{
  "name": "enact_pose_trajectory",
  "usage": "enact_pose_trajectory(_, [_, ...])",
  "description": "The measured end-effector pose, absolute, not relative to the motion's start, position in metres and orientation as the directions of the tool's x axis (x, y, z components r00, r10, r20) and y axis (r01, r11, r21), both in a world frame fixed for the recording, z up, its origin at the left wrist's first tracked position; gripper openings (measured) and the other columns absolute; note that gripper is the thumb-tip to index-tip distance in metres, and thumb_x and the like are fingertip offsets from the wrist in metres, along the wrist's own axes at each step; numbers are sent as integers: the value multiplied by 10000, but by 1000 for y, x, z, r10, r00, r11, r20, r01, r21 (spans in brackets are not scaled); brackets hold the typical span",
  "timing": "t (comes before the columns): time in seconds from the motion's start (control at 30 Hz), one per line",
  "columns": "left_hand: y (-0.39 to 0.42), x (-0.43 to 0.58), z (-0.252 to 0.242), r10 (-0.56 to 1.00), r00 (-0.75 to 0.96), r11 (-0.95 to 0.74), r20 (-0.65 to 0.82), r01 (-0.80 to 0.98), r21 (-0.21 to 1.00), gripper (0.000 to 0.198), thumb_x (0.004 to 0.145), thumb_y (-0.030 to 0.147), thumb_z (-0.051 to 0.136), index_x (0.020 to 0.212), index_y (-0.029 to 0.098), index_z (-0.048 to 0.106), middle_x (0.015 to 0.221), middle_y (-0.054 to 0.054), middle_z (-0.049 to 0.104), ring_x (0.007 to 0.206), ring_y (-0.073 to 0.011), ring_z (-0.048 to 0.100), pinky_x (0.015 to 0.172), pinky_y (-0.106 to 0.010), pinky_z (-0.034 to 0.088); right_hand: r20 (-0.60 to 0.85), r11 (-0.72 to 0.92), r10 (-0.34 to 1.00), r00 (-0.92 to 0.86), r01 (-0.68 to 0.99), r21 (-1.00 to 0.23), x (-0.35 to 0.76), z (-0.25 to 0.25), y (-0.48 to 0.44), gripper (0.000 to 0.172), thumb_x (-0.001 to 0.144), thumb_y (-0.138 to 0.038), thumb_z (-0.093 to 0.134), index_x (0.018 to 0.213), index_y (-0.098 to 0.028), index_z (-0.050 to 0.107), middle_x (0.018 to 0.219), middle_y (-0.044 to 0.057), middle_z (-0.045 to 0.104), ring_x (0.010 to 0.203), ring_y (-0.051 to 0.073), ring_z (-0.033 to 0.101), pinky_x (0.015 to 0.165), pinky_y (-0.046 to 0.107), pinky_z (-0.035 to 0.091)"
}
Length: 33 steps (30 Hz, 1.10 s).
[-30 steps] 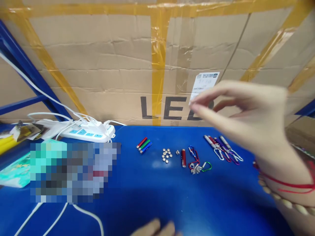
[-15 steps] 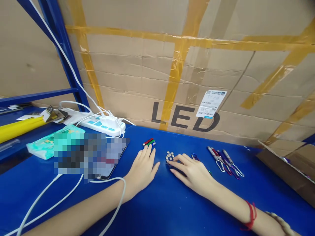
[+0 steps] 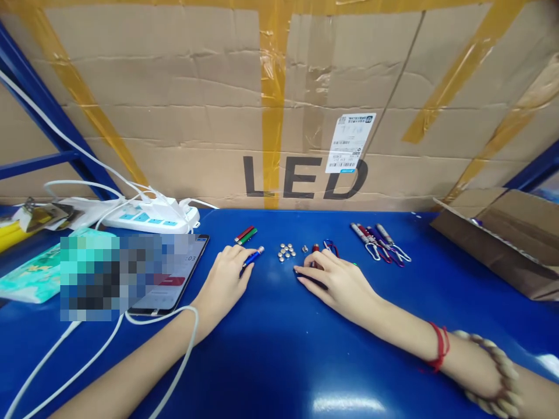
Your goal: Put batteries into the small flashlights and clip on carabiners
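Observation:
My left hand (image 3: 225,274) rests on the blue table (image 3: 279,361) with its fingers curled round a small blue torch tube (image 3: 252,257). Just behind it lie a red tube (image 3: 243,233) and a green tube (image 3: 248,237). My right hand (image 3: 335,278) lies over a small red torch (image 3: 315,249) and several carabiner clips (image 3: 331,247), fingers bent down on them. What exactly it grips is hidden. A cluster of several silver button cells (image 3: 286,251) sits between the two hands.
Several finished keychain torches (image 3: 379,240) lie at the right. A phone (image 3: 174,273) with a white cable lies left, behind it a white power strip (image 3: 146,218). A large cardboard box marked LED (image 3: 279,116) walls the back. An open carton (image 3: 502,238) stands at the right edge.
My left hand has drawn the blue tube away from the red and green ones. My right hand, up in the air a second ago, now stays down on the red torch and clips.

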<state>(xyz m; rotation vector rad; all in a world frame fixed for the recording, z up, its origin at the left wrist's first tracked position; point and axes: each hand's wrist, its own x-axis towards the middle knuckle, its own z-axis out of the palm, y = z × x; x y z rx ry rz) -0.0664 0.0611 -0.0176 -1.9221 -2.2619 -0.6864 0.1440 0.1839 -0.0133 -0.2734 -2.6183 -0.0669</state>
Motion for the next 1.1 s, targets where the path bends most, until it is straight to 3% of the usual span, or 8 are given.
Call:
enact_pose_trajectory(0.1, [59, -58, -18, 918, -196, 65, 344, 931, 358, 249, 878, 139, 489, 1095, 201, 595, 987, -43, 592, 909, -212, 520, 840, -367, 437, 499, 971, 237, -834, 226, -84, 154, -13, 181, 227, 894, -306, 496, 901, -230, 710, 907, 48, 609, 820, 156, 563, 649, 269, 493])
enact_pose_trajectory(0.17, [57, -50, -17, 923, -211, 28, 323, 871, 490, 281, 869, 155, 470, 1119, 195, 591, 967, -51, 584, 913, -210, 515, 841, -357, 431, 487, 958, 286, -825, 247, -144, 161, -12, 180, 189, 871, -315, 536, 888, -248, 712, 903, 40, 609, 805, 148, 562, 642, 256, 490])
enact_pose_trajectory(0.3, [52, -33, -14, 948, -261, 11, 182, 600, 800, 305, 849, 257, 449, 1093, 191, 621, 955, -67, 566, 854, -196, 528, 775, -318, 431, 469, 937, 347, -812, 274, -218, 172, -11, 181, 155, 851, -316, 566, 901, -302, 713, 899, 20, 604, 793, 142, 562, 652, 252, 497])
enact_pose_trajectory(0.43, [48, -16, -11, 939, -343, 88, 17, 288, 954, 343, 789, 396, 518, 1002, 148, 622, 957, -81, 583, 817, -194, 535, 741, -301, 427, 456, 932, 356, -816, 276, -235, 172, -9, 179, 200, 852, -350, 560, 992, -293, 691, 931, 29, 596, 823, 151, 563, 702, 274, 507])
enact_pose_trajectory(0.5, [46, -8, -8, 936, -350, 102, -38, 166, 981, 357, 777, 425, 550, 992, 143, 582, 904, -68, 586, 806, -186, 539, 740, -289, 436, 438, 941, 331, -836, 256, -222, 171, -9, 177, 247, 871, -340, 532, 1063, -263, 668, 955, 48, 592, 838, 156, 562, 738, 290, 504])
enact_pose_trajectory(0.6, [42, 0, -4, 937, -349, 80, -29, 132, 988, 281, 786, 403, 577, 927, 162, 540, 840, -27, 568, 756, -152, 525, 694, -249, 433, 428, 950, 294, -855, 210, -232, 169, -10, 175, 211, 885, -286, 511, 992, -263, 691, 965, 48, 590, 846, 153, 562, 806, 323, 485])
enact_pose_trajectory(0.87, [36, 0, 4, 934, -331, -12, 135, 348, 938, 125, 825, 305, 576, 891, 199, 570, 870, 21, 604, 794, -119, 528, 750, -222, 400, 409, 927, 325, -852, 202, -316, 171, -13, 178, 196, 885, -291, 513, 939, -243, 695, 924, 46, 605, 833, 149, 562, 794, 315, 480])
enact_pose_trajectory(1.1, [35, -1, -1, 924, -280, -108, 261, 464, 879, 63, 836, 214, 591, 892, 241, 580, 873, 80, 631, 847, -88, 570, 786, -177, 401, 383, 878, 348, -856, 154, -454, 173, -12, 180, 74, 828, -251, 607, 855, -222, 669, 906, 26, 616, 851, 144, 558, 790, 306, 455])
